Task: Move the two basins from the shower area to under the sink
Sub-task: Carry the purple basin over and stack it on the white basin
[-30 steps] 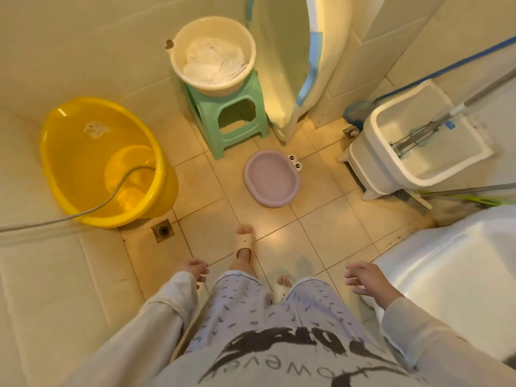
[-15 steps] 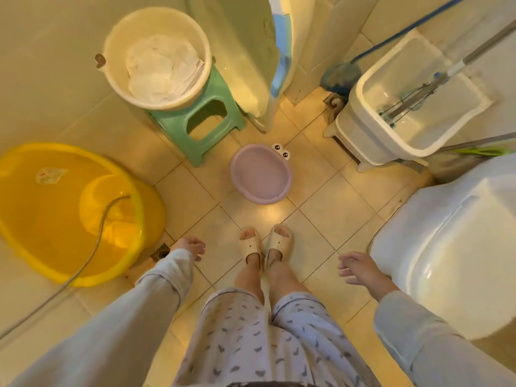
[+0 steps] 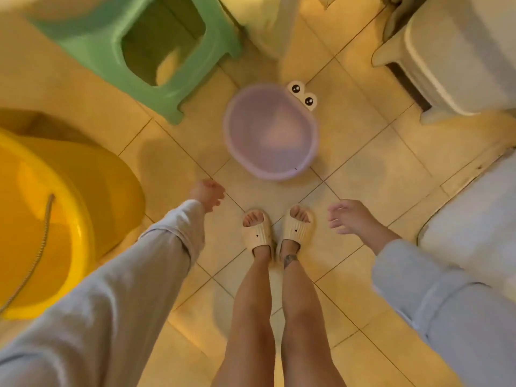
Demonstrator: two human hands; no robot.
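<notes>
The task looks barely begun. The small lilac basin (image 3: 270, 132), with two cartoon eyes on its far rim, sits empty on the tiled floor (image 3: 363, 169) in the upper middle of the frame, just beyond the person's slippered feet (image 3: 276, 230). The large yellow basin (image 3: 47, 227) lies at the left edge, with a grey hose (image 3: 36, 258) dropping into it. Neither basin is lifted or touched, and the sink is not in view, so both moves appear to be left.

The left hand (image 3: 208, 194) hangs low left of centre, fingers loosely curled and holding nothing. The right hand (image 3: 349, 216), right of the feet, is loosely spread and equally empty. Both are near the lilac basin but apart from it, which suggests it will be picked up first.

A green stool (image 3: 117, 43) stands at the upper left, a white tub (image 3: 460, 57) at the upper right, and a white fixture (image 3: 480, 219) fills the right edge.
</notes>
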